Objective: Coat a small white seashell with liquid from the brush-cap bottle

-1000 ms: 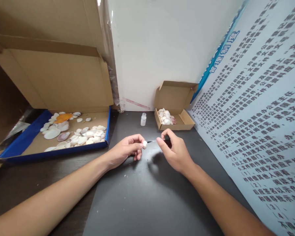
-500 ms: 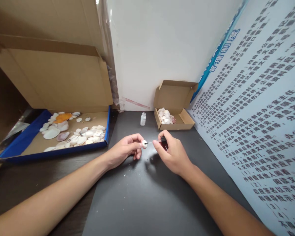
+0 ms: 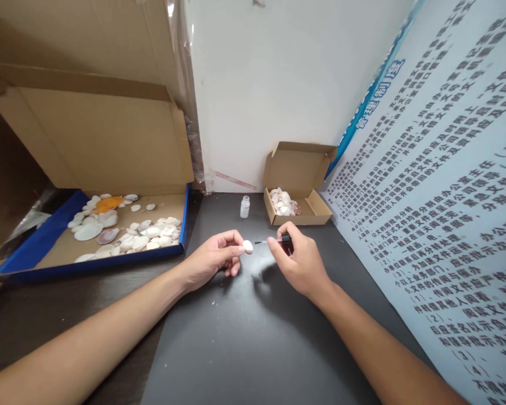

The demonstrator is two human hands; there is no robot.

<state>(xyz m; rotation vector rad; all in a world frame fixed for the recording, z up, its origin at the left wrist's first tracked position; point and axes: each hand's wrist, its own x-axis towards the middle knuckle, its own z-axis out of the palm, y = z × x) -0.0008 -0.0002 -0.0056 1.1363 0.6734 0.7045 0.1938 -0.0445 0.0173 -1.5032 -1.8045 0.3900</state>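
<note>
Between the thumb and fingers of my left hand [image 3: 219,256] is a small white seashell [image 3: 248,246], held above the dark mat. My right hand [image 3: 297,259] grips a thin brush with a black cap [image 3: 285,239] for a handle. Its dark tip points left and stops just short of the shell, with a small gap between them. Behind both hands a small glass bottle [image 3: 245,208] with a white label stands upright, its top uncapped.
At left, a blue-edged cardboard box [image 3: 184,225] holds many shells, one of them orange. A smaller open cardboard box [image 3: 320,208] with white and reddish shells stands at the back right. A printed board [image 3: 455,185] leans along the right side.
The brush tip has come off the shell and moved slightly right. In my left hand the shell has turned, now showing a smoother face.
</note>
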